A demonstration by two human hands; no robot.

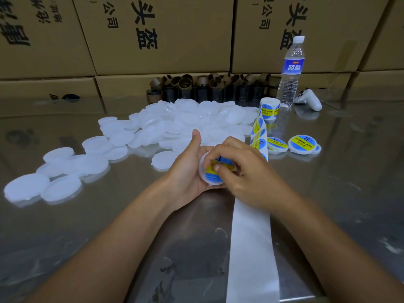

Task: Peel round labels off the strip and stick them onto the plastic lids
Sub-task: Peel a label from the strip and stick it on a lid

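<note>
Our left hand (187, 170) cups the round white plastic lid (203, 172); our right hand (247, 171), atop it, pinches the blue-yellow round label (215, 178) down.

Warehouse packing bench: stacked cartons (153, 33)

L hand (185, 171) grips white lid (202, 172); R hand (247, 173) pinches round label (215, 177) onto it.
</note>
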